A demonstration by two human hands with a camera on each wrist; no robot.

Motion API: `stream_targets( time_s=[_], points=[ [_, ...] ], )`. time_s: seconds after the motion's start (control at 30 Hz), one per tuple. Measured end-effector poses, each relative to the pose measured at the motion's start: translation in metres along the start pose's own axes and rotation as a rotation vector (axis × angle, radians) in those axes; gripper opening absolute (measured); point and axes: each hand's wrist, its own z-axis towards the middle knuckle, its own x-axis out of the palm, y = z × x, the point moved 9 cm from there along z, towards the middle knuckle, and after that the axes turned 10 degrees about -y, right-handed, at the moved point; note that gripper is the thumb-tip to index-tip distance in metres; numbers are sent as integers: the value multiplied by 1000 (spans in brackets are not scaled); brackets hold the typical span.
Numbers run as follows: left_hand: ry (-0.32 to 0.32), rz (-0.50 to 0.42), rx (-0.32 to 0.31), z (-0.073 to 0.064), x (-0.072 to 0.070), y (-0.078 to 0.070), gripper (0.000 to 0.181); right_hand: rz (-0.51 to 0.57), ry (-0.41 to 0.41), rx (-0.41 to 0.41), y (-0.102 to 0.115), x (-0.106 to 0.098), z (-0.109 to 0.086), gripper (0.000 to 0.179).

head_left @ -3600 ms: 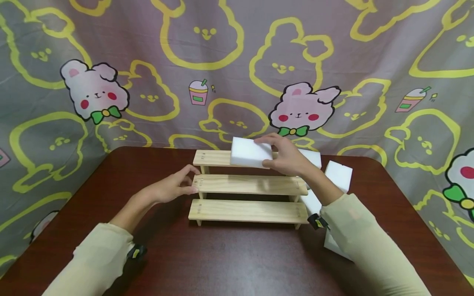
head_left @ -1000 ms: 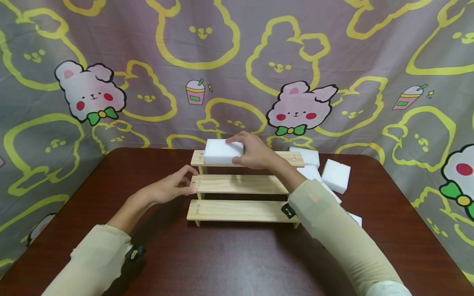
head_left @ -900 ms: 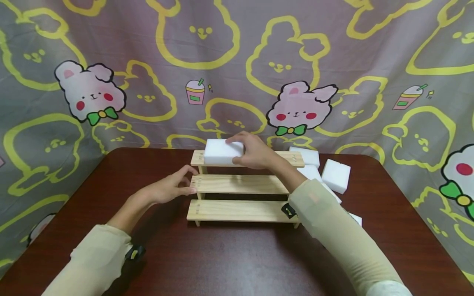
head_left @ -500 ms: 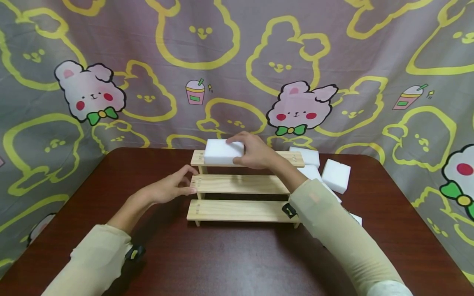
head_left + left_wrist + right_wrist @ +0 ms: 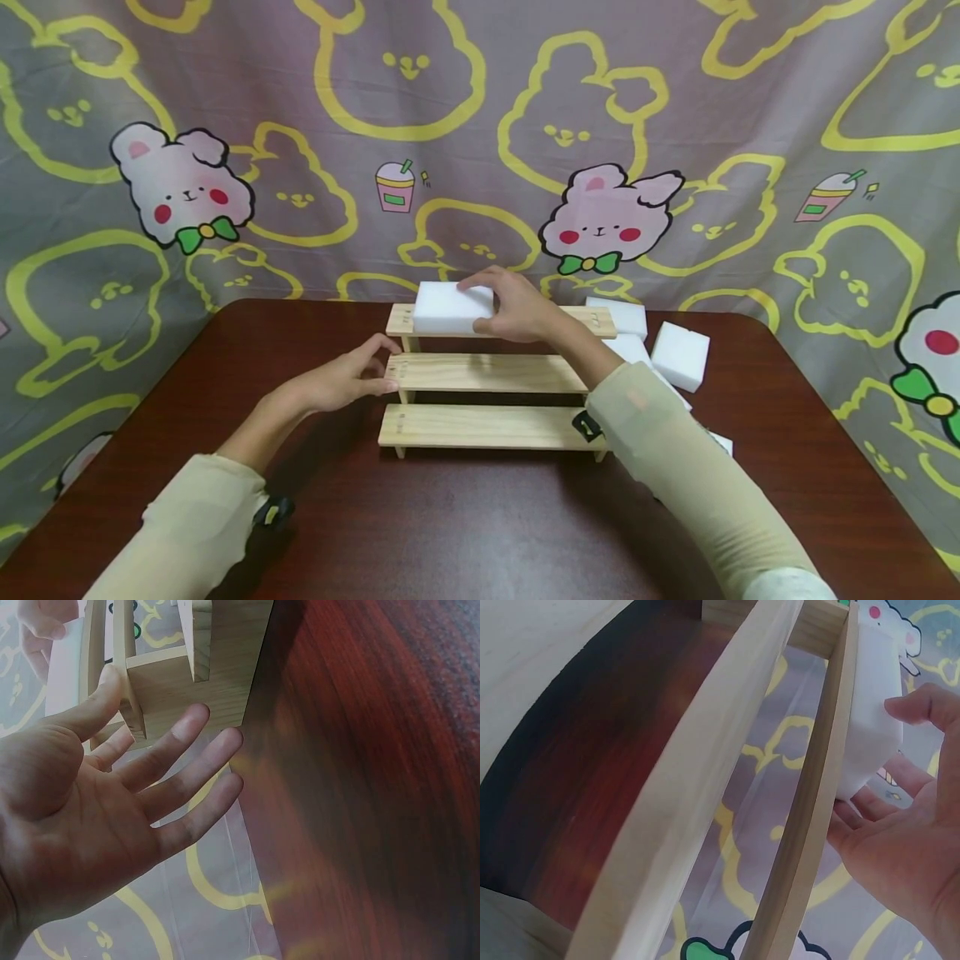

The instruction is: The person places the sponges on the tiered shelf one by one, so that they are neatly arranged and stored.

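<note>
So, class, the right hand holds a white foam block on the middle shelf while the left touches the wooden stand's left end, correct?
Not the middle shelf: the head view shows the right hand holding the white foam block on the top shelf.

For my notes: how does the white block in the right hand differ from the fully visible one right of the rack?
The held block is on the top shelf; the other block is right of the rack. The right hand grips the held block; no hand touches the other block. The held block lies along the shelf; the other block is angled. Both are white.
</note>
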Motion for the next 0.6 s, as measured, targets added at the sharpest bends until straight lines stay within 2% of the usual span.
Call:
stream_targets(
  time_s=[0.27, 0.6],
  points=[
    [1, 8, -4, 0, 0, 4, 47, 85, -15, -23, -1, -10, -6, 67],
    [4, 5, 6, 0, 0, 1, 47, 192, -39, -73, -6, -27, -20, 64]
  ],
)
